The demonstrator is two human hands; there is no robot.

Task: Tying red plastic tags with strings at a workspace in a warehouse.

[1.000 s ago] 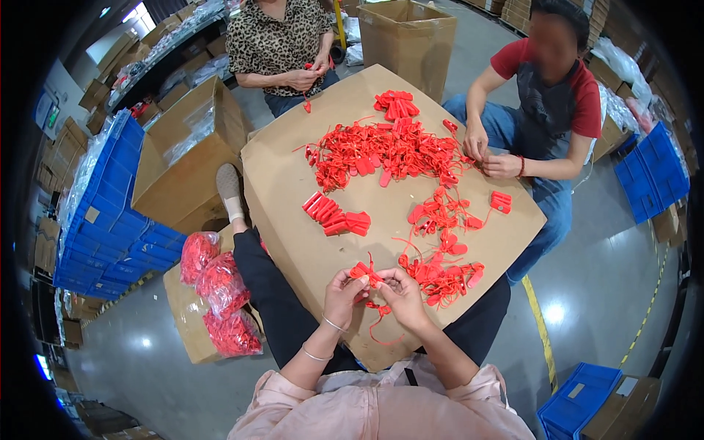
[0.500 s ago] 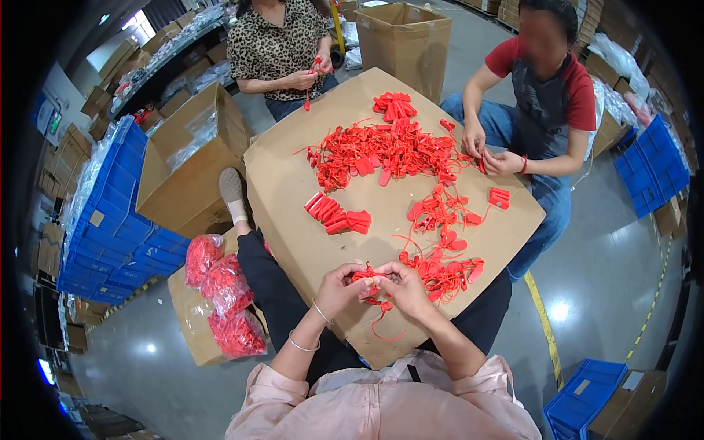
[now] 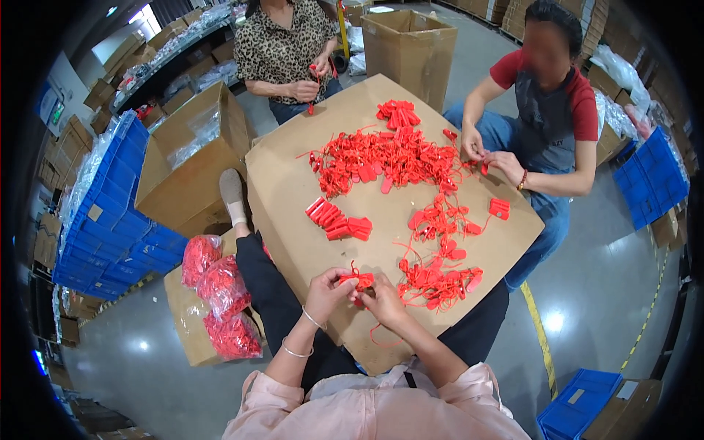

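Over the near part of the cardboard-topped table (image 3: 293,191), my left hand (image 3: 331,290) is closed, pinching a red tag with a cord (image 3: 361,279). My right hand (image 3: 384,302) is closed on the same tag from the right, its fingers pressed just below it. A loop of red cord dangles under the right hand. Just right of my hands lies a loose heap of red corded tags (image 3: 440,282). Beyond my left hand, a neat row of red tags (image 3: 337,221) lies flat.
A larger tangled red pile (image 3: 389,158) spreads across the table's far half. Two seated people handle red pieces, one at the far left, one at the right. Open cartons (image 3: 408,51) and blue crates (image 3: 121,213) stand around; bagged red pieces (image 3: 224,286) lie at left.
My hands have shifted slightly left and down. The right hand has turned and its fingers now sit lower on the tag, showing more of it. The person at right has moved their hands slightly.
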